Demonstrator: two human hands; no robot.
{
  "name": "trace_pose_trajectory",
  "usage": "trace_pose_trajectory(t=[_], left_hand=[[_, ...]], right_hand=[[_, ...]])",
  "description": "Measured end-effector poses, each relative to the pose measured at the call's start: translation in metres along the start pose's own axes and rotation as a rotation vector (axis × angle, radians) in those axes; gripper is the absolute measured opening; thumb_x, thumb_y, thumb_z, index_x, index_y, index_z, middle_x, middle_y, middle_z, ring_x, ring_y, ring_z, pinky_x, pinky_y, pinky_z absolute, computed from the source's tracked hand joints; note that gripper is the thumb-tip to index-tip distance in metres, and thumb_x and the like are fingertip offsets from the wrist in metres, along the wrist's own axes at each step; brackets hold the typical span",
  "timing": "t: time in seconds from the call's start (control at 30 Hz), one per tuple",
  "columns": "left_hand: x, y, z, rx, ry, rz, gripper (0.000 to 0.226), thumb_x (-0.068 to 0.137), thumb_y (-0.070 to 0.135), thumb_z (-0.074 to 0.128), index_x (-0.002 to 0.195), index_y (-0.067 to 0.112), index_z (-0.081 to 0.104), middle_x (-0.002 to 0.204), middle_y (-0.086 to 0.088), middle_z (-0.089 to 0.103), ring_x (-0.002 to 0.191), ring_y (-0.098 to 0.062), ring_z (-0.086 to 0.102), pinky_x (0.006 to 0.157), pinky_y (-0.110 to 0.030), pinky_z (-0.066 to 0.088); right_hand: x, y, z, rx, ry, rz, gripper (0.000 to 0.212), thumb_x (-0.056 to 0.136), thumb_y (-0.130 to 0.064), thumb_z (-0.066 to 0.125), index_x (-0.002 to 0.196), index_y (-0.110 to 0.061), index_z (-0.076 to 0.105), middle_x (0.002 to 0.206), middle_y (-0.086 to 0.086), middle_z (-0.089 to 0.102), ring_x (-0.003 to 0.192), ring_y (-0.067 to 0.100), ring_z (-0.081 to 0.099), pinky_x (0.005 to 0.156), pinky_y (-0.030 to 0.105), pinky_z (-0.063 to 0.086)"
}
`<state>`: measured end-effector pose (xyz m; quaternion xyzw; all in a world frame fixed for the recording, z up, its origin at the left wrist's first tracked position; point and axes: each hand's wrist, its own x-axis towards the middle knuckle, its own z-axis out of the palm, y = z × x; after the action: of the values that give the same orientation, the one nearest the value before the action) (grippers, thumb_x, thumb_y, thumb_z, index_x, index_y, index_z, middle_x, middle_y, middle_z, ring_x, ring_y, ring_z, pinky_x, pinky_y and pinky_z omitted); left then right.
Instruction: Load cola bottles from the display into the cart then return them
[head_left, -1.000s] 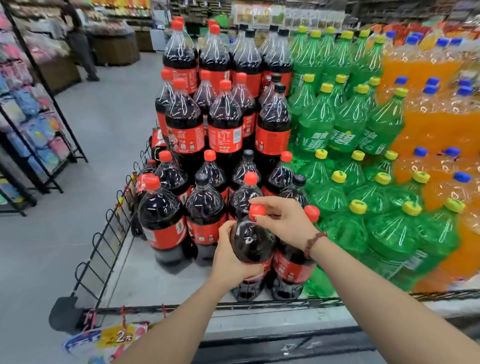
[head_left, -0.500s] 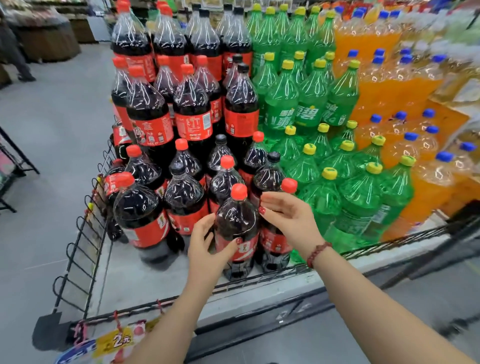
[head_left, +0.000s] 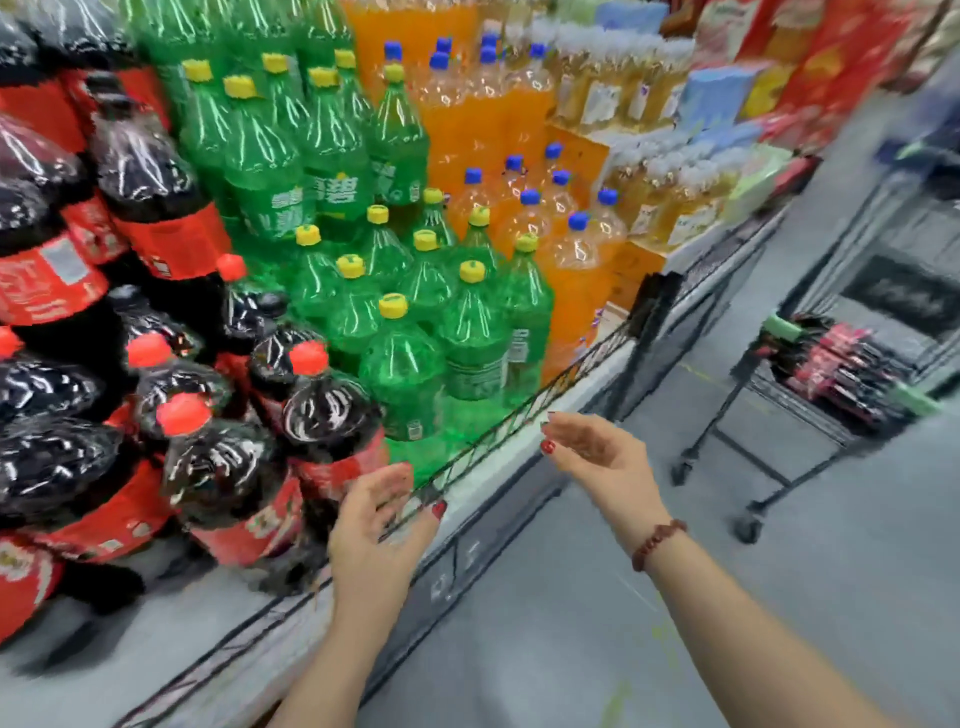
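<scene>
Left hand (head_left: 382, 525): released, fingers loosely spread, palm facing right, holding nothing. It hangs over the black wire front rail (head_left: 519, 415) of the display, just beside the red label of the nearest dark plastic cola bottle with a red cap (head_left: 332, 415); contact can't be told, frame is smeared. Right hand (head_left: 597, 457): also released, fingers relaxed, empty, out over the grey aisle floor (head_left: 571, 623), brown bead bracelet (head_left: 657, 545) on the wrist.

Task things: cola bottles stand upright on the grey display base (head_left: 156, 649), packed at the left, green yellow-capped soda bottles (head_left: 405, 374) right next to them. More red-labelled dark bottles (head_left: 841, 364) lie on their sides in the black wire cart (head_left: 727, 402), well apart to the right, past the right hand.

Key relation: the nearest display bottle is to the left of the left hand, long axis vertical, cap well above the fingers. The left hand is clearly nearer to it; the right hand is nearer the cart. With both hands empty between the two (loading or returning, can't say which), a display grab likely suits a left-hand side wrap on the body, while a cart reach favours the right.
</scene>
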<state>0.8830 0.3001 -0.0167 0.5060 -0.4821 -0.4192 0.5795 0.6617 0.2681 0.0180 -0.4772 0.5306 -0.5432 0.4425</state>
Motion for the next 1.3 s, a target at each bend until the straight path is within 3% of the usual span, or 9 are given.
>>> trace_pose_trajectory(t=[0.1, 0.23, 0.43, 0.53, 0.63, 0.83, 0.9, 1.03, 1.3], left_hand=[[0.005, 0.0, 0.055, 0.0, -0.131, 0.002, 0.048, 0.058, 0.039, 0.076, 0.102, 0.024, 0.064, 0.106, 0.001, 0.069, 0.102, -0.01, 0.065, 0.094, -0.023, 0.049], [0.003, 0.002, 0.14, 0.01, -0.269, 0.019, 0.046, 0.061, 0.036, 0.077, 0.103, 0.021, 0.064, 0.109, 0.001, 0.069, 0.105, -0.012, 0.064, 0.098, -0.024, 0.048], [-0.017, -0.004, 0.286, 0.005, -0.433, -0.015, 0.039, 0.074, 0.001, 0.081, 0.101, 0.023, 0.064, 0.109, 0.003, 0.069, 0.11, -0.014, 0.063, 0.102, -0.027, 0.047], [-0.027, -0.001, 0.362, 0.014, -0.506, -0.012, 0.041, 0.071, 0.008, 0.084, 0.102, 0.028, 0.065, 0.106, 0.007, 0.071, 0.107, -0.01, 0.064, 0.097, -0.021, 0.049], [-0.039, 0.006, 0.429, -0.031, -0.58, -0.029, 0.042, 0.074, 0.0, 0.08, 0.108, 0.019, 0.064, 0.112, 0.001, 0.07, 0.108, -0.008, 0.064, 0.098, -0.022, 0.048], [-0.042, 0.008, 0.529, -0.072, -0.672, -0.075, 0.041, 0.077, -0.007, 0.074, 0.106, 0.018, 0.062, 0.114, -0.003, 0.068, 0.107, -0.006, 0.065, 0.099, -0.019, 0.048], [-0.033, 0.004, 0.562, -0.074, -0.693, -0.086, 0.04, 0.077, -0.009, 0.072, 0.104, 0.019, 0.062, 0.114, -0.006, 0.067, 0.105, -0.006, 0.065, 0.097, -0.018, 0.049], [-0.006, -0.01, 0.628, -0.098, -0.72, -0.116, 0.038, 0.08, -0.007, 0.071, 0.106, 0.018, 0.061, 0.114, -0.002, 0.067, 0.105, -0.004, 0.064, 0.095, -0.015, 0.049], [0.086, -0.041, 0.785, -0.123, -0.692, -0.191, 0.037, 0.081, -0.01, 0.068, 0.111, 0.01, 0.058, 0.112, -0.006, 0.065, 0.101, -0.009, 0.063, 0.102, -0.03, 0.045]], right_hand=[[-0.007, 0.002, -0.052, -0.02, 0.108, 0.002, 0.025, 0.082, 0.004, 0.068, 0.099, -0.014, 0.069, 0.093, 0.0, 0.071, 0.082, 0.005, 0.066, 0.073, 0.016, 0.053], [-0.016, 0.01, -0.129, -0.006, 0.242, 0.023, 0.022, 0.081, 0.006, 0.068, 0.101, -0.004, 0.067, 0.092, 0.005, 0.07, 0.075, 0.001, 0.064, 0.067, 0.014, 0.052], [-0.026, 0.017, -0.269, -0.006, 0.419, 0.033, 0.022, 0.081, 0.003, 0.069, 0.103, -0.002, 0.068, 0.093, 0.007, 0.07, 0.075, -0.001, 0.064, 0.068, 0.015, 0.052], [-0.03, 0.018, -0.338, -0.019, 0.515, 0.024, 0.022, 0.081, 0.003, 0.069, 0.103, 0.0, 0.067, 0.091, 0.005, 0.069, 0.071, -0.005, 0.062, 0.064, 0.012, 0.049], [-0.032, 0.019, -0.396, -0.009, 0.589, 0.019, 0.022, 0.08, 0.003, 0.07, 0.1, -0.005, 0.068, 0.09, 0.004, 0.069, 0.071, -0.003, 0.063, 0.065, 0.013, 0.05], [-0.025, 0.03, -0.481, 0.066, 0.73, 0.043, 0.024, 0.081, 0.002, 0.069, 0.103, -0.007, 0.068, 0.099, 0.009, 0.072, 0.085, 0.008, 0.066, 0.068, 0.017, 0.054], [-0.015, 0.035, -0.505, 0.079, 0.764, 0.048, 0.024, 0.082, 0.003, 0.069, 0.104, -0.007, 0.068, 0.099, 0.009, 0.071, 0.08, 0.003, 0.066, 0.064, 0.017, 0.053], [0.022, 0.047, -0.554, 0.053, 0.806, 0.059, 0.025, 0.081, 0.003, 0.069, 0.102, -0.009, 0.068, 0.098, 0.007, 0.072, 0.08, -0.001, 0.066, 0.073, 0.015, 0.052], [0.149, 0.054, -0.658, -0.019, 0.8, 0.103, 0.025, 0.081, 0.004, 0.069, 0.103, -0.008, 0.067, 0.096, 0.005, 0.071, 0.077, -0.003, 0.065, 0.07, 0.014, 0.051]])
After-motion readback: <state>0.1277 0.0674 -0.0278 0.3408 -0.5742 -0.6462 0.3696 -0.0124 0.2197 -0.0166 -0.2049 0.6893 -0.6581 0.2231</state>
